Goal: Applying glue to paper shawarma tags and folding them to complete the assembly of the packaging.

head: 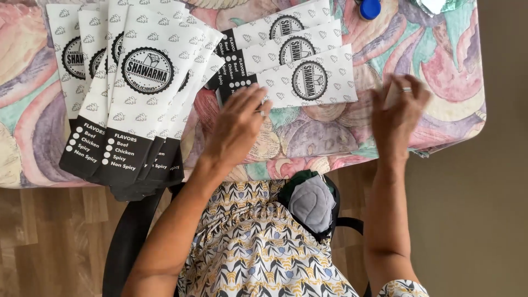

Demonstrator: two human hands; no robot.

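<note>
At far left, a fanned stack of white paper sleeves [135, 93] with black ends and round black emblems, overlapping one another and hanging past the near edge of the tabletop [330, 137] (covered in a cloth of pastel swirls). Just right of that, a smaller row of three like sleeves [291, 60] lying sideways, stepped one over the next, black ends pointing toward the big stack. Resting on the lowest of those three at its black end, the left hand [237, 125], palm down, fingers [257, 99] spread a little and laid flat on the paper rather than clamped on it. Below, between the arms, a patterned garment in yellow, white and blue, with a dark green and grey pouch [311, 201] at the lap. Further right, well apart from the sleeves, the right hand [397, 113], raised over the cloth near the tabletop's right edge, blurred, ring on one finger; fingers seemingly loosely apart and holding nothing, though hard to tell for sure. At the top edge, a blue round cap [369, 8]. Under everything, wood-look floor [49, 242].
</note>
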